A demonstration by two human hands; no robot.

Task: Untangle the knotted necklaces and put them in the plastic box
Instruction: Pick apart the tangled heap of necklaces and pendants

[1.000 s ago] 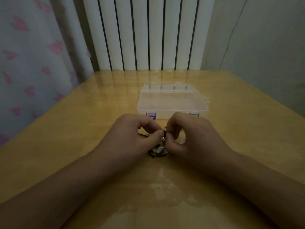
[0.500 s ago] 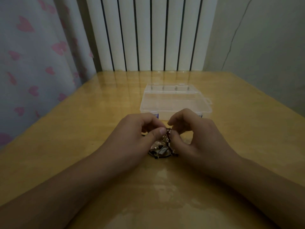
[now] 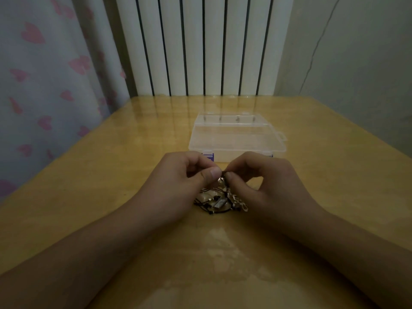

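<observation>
Head view: left hand (image 3: pixel 178 184) and right hand (image 3: pixel 265 181) pinching tangled necklaces (image 3: pixel 219 200) at their top, thumbs nearly touching; rest of tangle lying on wooden tabletop (image 3: pixel 89 197) between wrists. Closed clear plastic box (image 3: pixel 236 137) just beyond at 12 o'clock.

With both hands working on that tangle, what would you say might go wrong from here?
The left hand and right hand pinch the knotted necklaces at nearly the same spot, so pulling apart may tighten the knot. The dim light makes the thin black cords hard to follow. The plastic box looks closed, so a freed necklace may have to wait on the table and could re-tangle.
</observation>
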